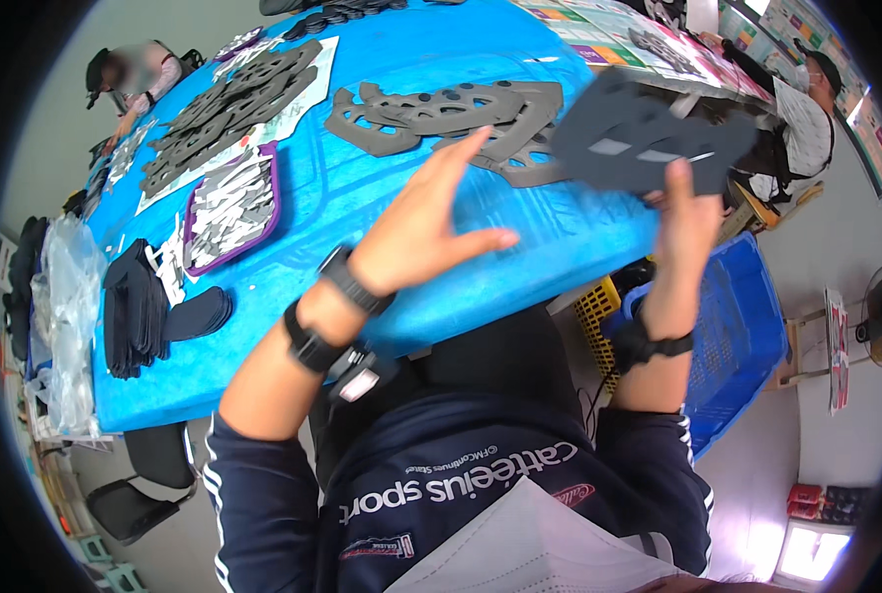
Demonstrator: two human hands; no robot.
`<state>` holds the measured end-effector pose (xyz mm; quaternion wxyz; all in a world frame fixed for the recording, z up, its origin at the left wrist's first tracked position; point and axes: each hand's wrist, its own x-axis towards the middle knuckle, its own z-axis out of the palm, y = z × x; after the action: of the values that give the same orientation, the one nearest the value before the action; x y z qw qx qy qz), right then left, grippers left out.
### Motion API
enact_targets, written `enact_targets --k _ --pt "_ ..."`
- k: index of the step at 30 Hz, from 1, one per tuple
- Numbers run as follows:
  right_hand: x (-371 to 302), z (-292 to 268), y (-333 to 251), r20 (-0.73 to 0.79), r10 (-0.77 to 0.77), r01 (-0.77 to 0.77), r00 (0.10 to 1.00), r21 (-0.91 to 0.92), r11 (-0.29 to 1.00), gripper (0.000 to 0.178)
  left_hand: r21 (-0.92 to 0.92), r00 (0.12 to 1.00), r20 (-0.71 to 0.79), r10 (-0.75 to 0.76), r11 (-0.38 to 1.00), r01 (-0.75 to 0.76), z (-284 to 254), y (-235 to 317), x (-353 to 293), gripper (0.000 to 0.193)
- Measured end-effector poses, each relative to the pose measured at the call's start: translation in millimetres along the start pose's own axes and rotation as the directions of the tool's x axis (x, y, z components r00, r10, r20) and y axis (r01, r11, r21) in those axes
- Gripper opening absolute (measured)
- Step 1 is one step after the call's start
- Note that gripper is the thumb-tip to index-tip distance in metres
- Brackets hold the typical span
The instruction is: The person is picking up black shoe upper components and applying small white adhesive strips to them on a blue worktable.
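Observation:
In my right hand (pixel 686 217) is a dark grey flat piece, like a foam sheet with cut-outs (pixel 599 119), raised off the right side of the table and blurred by motion. The thumb lies on its face; the other fingers are mostly behind it. My left hand (pixel 411 232) hovers over the blue-covered table (pixel 481 287), fingers stretched and thumb apart, holding nothing. Just beyond it lie several overlapping grey curved pieces with holes (pixel 441 111).
A purple-rimmed tray (pixel 276 203) holds white and grey strips. Black sole-shaped pieces (pixel 132 321) stand stacked at the left edge. More grey cut-out pieces (pixel 228 114) lie beyond. A blue crate (pixel 743 326) sits right of the table. Co-workers (pixel 144 79) are across and at right.

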<state>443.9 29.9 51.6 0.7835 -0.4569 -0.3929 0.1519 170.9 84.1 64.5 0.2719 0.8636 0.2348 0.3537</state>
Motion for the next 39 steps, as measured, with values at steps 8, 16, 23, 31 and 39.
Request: enact_targets --k 8,16,23,31,39 --pt "169.3 -63.6 72.1 0.05 0.455 -0.446 0.889 -0.121 0.887 0.02 0.644 0.903 0.374 -0.213 0.76 -0.088 63.2 -82.8 95.8 0.073" --pt "159.4 -17.5 123.7 0.109 0.679 -0.621 0.726 -0.322 0.715 0.017 0.707 0.831 0.434 -0.349 0.704 -0.074 23.5 -72.5 78.0 0.067" --pt "122.3 33.2 77.5 0.25 0.401 0.308 0.882 -0.947 -0.087 0.059 0.735 0.857 0.431 -0.283 0.66 -0.152 -16.6 -77.4 29.0 0.063" --pt "33.5 96.6 75.0 0.854 0.305 0.664 0.421 -0.519 0.538 0.059 0.606 0.898 0.39 -0.202 0.791 -0.085 -25.4 -96.7 5.2 0.048" --pt "52.8 86.7 -46.0 0.637 0.464 0.146 0.616 -0.671 0.727 0.036 0.42 0.993 0.116 -0.014 0.907 -0.036 -24.7 -127.6 14.4 0.039"
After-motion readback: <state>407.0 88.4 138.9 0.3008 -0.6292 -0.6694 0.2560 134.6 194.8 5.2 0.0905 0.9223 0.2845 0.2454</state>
